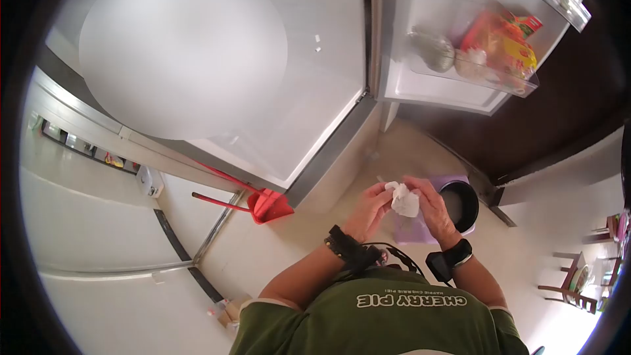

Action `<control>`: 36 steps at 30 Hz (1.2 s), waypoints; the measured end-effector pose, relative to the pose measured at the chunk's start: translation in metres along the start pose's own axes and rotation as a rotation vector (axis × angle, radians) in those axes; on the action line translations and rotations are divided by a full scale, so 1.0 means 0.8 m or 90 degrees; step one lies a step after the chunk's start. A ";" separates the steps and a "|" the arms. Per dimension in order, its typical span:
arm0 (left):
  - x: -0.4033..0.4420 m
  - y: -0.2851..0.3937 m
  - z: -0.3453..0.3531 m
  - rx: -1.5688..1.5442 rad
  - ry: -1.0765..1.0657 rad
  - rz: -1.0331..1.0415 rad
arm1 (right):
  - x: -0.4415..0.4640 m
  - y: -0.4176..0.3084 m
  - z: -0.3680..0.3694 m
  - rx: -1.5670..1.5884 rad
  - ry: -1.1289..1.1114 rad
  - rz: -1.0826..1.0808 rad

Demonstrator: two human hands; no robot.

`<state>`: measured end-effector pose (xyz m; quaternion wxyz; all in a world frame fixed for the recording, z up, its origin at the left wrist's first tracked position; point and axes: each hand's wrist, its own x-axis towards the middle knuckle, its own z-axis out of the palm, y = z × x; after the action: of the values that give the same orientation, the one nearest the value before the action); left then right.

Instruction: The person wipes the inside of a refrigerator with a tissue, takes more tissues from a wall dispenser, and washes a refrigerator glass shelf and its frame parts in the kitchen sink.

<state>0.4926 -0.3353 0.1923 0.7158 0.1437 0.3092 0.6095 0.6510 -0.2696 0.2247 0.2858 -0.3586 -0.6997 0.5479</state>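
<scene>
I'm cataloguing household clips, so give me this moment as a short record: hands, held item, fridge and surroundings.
Left hand: fingers on a crumpled white wad
Right hand: on the same wad, from the other side
Held item: tissue or thin cloth, cannot tell which
Fridge: open
Fridge door: swung out, with red and yellow packets in its lower shelf
Near right hand: black pan over a purple surface
Floor: red dustpan by the fridge
</scene>
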 end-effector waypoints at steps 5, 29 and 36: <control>-0.012 0.033 -0.034 0.039 0.049 0.025 | 0.044 -0.014 0.048 -0.079 -0.073 0.001; -0.194 0.088 -0.141 -0.079 0.674 0.190 | 0.505 0.106 0.317 -0.333 -0.011 -0.337; -0.186 0.062 -0.129 -0.236 0.788 0.330 | 0.573 0.116 0.411 -0.434 -0.227 -0.380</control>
<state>0.3802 -0.4851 0.1820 0.2521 -0.2854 0.5068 0.7734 0.1424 -0.0675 0.0602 0.1724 -0.1160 -0.9496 0.2348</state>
